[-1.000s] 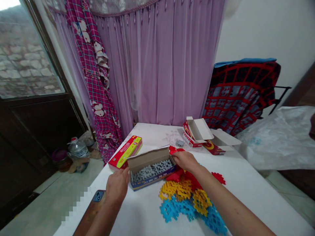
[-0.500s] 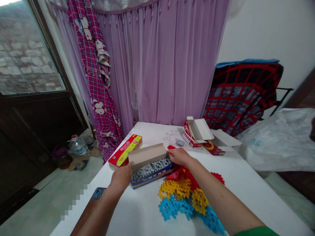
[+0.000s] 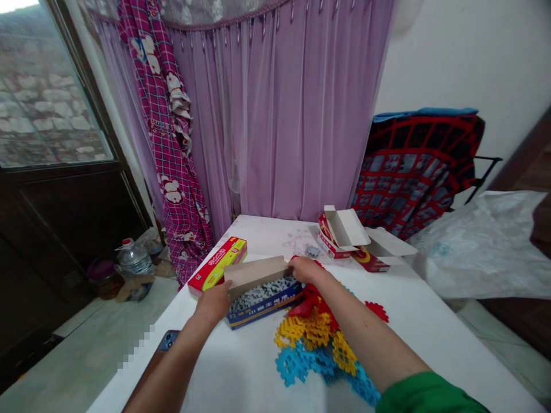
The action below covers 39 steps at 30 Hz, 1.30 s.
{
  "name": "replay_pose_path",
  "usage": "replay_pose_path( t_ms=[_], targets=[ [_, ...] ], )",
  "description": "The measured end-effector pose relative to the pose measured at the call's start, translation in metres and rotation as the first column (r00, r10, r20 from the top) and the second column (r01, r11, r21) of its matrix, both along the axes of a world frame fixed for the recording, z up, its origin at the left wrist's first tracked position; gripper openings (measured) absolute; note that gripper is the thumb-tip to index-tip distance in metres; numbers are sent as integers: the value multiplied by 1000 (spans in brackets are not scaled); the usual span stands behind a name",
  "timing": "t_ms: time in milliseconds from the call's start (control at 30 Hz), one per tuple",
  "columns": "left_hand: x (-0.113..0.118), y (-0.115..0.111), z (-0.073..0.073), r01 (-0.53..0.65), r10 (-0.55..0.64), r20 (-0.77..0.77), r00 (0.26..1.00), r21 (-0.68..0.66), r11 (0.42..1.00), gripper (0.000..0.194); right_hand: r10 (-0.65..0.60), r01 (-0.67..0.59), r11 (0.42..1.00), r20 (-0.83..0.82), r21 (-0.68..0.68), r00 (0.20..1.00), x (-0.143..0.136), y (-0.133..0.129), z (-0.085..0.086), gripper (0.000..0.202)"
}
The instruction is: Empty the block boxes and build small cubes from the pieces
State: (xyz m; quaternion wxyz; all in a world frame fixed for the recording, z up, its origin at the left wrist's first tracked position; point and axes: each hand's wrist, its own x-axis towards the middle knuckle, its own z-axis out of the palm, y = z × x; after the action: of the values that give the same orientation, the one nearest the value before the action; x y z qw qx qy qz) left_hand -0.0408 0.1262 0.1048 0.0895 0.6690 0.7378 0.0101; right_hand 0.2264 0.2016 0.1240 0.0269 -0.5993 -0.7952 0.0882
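The blue cardboard box (image 3: 264,310) sits on the white table (image 3: 232,367) in front of the person, set at a slight slant, its lid (image 3: 256,274) standing raised along the far side and grey plastic pieces (image 3: 262,293) filling it. The left hand (image 3: 215,303) grips the lid near its left end, and the right hand (image 3: 305,269) has its fingers closed about the right end, near the lid's corner; whether they also press on the box wall below cannot be told. The lid looks like thin card: light, stiff along its length, but likely to bend or crease if pinched hard at one corner, so a hold at both ends suits it. The box itself is probably heavier for its load, though small plastic parts should not weigh much; its walls may bow if squeezed, and support under the two short ends would be the safer grip. The loose pieces could slide or spill if it were tipped. Just to the right lie notched interlocking plates, yellow (image 3: 307,330), light blue (image 3: 297,362) and red (image 3: 377,311), which seem light, firm and hard to damage. Behind the left hand lies a red-and-yellow carton (image 3: 218,265), apparently shut and stiffer to lift
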Motion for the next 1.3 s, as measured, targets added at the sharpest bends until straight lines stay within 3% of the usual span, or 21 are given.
replay_pose_path(
  t_ms=[133, 267, 400, 567, 733, 867, 967, 1133, 1300],
  targets=[
    [7, 8, 7, -15, 11, 47, 999, 85, 996, 45, -59, 61, 992, -19, 109, 998, 10, -5, 13, 43],
    [29, 25, 11, -54, 34, 133, 991, 152, 987, 42, -201, 206, 950, -47, 236, 978, 29, -14, 19, 45],
    [63, 36, 2, -62, 19, 228, 973, 182, 981, 38, -330, 358, 894, -144, 269, 933, 52, -27, 5, 39],
    [98, 22, -11, -64, -16, 313, 950, 244, 968, 37, -427, 550, 790, -402, 271, 810, 86, -54, -22, 34],
    [119, 19, -12, -90, -53, 405, 913, 326, 941, 33, -310, 710, 644, -751, 286, 584, 110, -78, -46, 36],
    [137, 41, -8, -119, -72, 482, 873, 353, 928, 28, -302, 759, 616, -826, 212, 476, 118, -71, -56, 35],
    [141, 47, -10, -136, -87, 528, 845, 369, 920, 25, -292, 762, 619, -846, 190, 447, 119, -67, -58, 34],
    [126, 29, -22, -173, -110, 591, 799, 401, 899, 24, -177, 739, 612, -862, 282, 475, 112, -80, -58, 36],
    [123, 47, -10, -180, -153, 597, 788, 461, 869, 21, -190, 733, 608, -841, 305, 507, 110, -57, -36, 32]
  ],
)
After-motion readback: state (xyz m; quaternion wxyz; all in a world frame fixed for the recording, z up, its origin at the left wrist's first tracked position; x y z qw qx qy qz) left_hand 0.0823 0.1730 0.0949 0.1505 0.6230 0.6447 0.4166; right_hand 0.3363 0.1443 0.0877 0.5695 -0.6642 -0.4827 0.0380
